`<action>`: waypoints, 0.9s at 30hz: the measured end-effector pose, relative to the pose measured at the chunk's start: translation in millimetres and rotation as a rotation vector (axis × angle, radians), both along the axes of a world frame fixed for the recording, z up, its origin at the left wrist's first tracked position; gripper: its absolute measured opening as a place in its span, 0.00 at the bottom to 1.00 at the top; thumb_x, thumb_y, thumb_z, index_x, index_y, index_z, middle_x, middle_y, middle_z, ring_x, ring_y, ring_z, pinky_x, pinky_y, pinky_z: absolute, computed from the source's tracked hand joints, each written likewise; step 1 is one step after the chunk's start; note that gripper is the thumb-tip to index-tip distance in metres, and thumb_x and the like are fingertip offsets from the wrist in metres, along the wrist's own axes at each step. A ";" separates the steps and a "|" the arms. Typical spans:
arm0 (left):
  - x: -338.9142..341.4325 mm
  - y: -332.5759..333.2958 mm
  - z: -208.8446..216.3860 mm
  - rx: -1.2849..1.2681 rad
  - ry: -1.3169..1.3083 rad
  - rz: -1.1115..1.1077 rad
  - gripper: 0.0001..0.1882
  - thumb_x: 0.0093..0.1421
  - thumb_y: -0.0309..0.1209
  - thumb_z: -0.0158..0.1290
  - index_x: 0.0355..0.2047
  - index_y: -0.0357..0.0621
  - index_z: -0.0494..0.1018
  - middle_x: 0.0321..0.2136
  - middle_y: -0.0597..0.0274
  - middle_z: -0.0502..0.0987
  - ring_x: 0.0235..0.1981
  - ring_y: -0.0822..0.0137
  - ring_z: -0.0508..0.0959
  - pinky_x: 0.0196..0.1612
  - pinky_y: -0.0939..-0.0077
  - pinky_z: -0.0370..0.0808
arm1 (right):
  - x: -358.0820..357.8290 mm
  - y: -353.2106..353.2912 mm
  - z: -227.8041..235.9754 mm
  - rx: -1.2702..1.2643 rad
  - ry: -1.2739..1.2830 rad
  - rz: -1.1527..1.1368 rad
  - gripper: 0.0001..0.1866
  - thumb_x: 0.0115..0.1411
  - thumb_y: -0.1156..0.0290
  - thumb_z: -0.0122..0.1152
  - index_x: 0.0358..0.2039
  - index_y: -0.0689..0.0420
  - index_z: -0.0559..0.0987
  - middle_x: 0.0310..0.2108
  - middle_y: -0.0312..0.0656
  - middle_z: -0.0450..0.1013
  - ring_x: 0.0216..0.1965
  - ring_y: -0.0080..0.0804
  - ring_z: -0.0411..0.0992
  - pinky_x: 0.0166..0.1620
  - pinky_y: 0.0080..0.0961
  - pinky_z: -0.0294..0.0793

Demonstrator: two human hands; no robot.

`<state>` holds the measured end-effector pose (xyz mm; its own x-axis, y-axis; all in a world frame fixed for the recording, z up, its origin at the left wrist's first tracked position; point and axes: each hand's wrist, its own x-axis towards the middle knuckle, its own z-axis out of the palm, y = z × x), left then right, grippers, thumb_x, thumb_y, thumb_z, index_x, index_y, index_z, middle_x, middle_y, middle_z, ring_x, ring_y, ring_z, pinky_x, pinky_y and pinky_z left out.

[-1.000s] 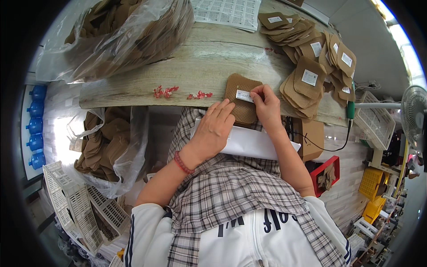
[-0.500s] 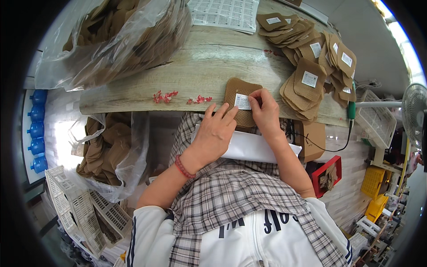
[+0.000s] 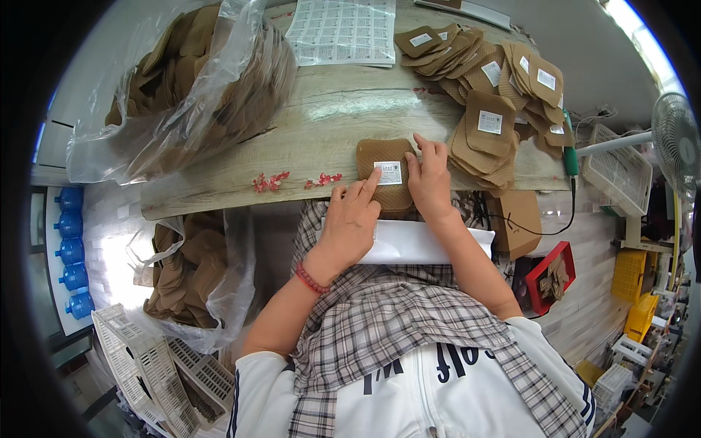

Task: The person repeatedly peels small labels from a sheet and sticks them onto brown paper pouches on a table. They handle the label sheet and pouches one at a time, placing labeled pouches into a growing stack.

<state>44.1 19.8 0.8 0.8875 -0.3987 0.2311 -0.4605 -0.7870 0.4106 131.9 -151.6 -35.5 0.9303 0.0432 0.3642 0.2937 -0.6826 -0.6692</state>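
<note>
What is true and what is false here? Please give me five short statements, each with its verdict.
1. The left hand touches the small white rectangular label on the flat brown rounded-rectangle pad. True.
2. The right hand holds metal scissors. False: it holds no scissors and is at the pad's right side.
3. The red beaded bracelet circles the right wrist. False: it is on the left wrist.
4. On the grey wood-grain table, the clear plastic bag is left of the white printed sheet. True.
5. The pile of labelled brown pads is at the table's left. False: it is at the right.
</note>
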 end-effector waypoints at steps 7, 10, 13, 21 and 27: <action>4.0 4.2 0.9 0.010 0.050 -0.033 0.03 0.50 0.23 0.52 0.22 0.36 0.72 0.63 0.45 0.62 0.57 0.52 0.65 0.59 0.58 0.58 | 7.9 -1.0 11.0 0.020 -0.009 -0.025 0.08 0.56 0.73 0.64 0.38 0.54 0.79 0.37 0.41 0.71 0.31 0.41 0.75 0.34 0.34 0.75; 0.5 2.4 0.9 0.009 0.017 -0.029 0.03 0.51 0.23 0.52 0.23 0.36 0.72 0.63 0.43 0.62 0.59 0.51 0.64 0.61 0.56 0.57 | 11.1 -3.5 7.2 0.101 -0.083 0.015 0.06 0.56 0.76 0.63 0.35 0.57 0.77 0.35 0.40 0.72 0.29 0.40 0.75 0.34 0.33 0.75; -7.9 1.8 4.1 -0.014 -0.021 -0.012 0.03 0.52 0.22 0.51 0.24 0.36 0.72 0.64 0.39 0.60 0.63 0.47 0.60 0.64 0.54 0.55 | 11.3 -4.0 5.7 0.329 -0.140 0.062 0.05 0.58 0.78 0.61 0.34 0.59 0.75 0.32 0.41 0.74 0.28 0.38 0.74 0.34 0.30 0.74; -17.4 1.4 -2.2 -0.004 0.069 -0.006 0.06 0.56 0.24 0.48 0.27 0.33 0.74 0.63 0.33 0.59 0.66 0.42 0.57 0.67 0.48 0.50 | -0.8 -6.3 15.1 0.417 -0.036 0.028 0.04 0.60 0.75 0.60 0.35 0.59 0.74 0.30 0.42 0.75 0.31 0.37 0.74 0.36 0.30 0.74; -21.2 -2.2 -6.5 0.048 0.078 0.024 0.05 0.57 0.24 0.49 0.26 0.35 0.73 0.64 0.34 0.57 0.67 0.43 0.56 0.67 0.50 0.51 | 13.4 -18.4 10.9 -0.259 -0.403 -0.003 0.05 0.54 0.70 0.66 0.31 0.53 0.80 0.32 0.37 0.73 0.38 0.39 0.74 0.38 0.34 0.75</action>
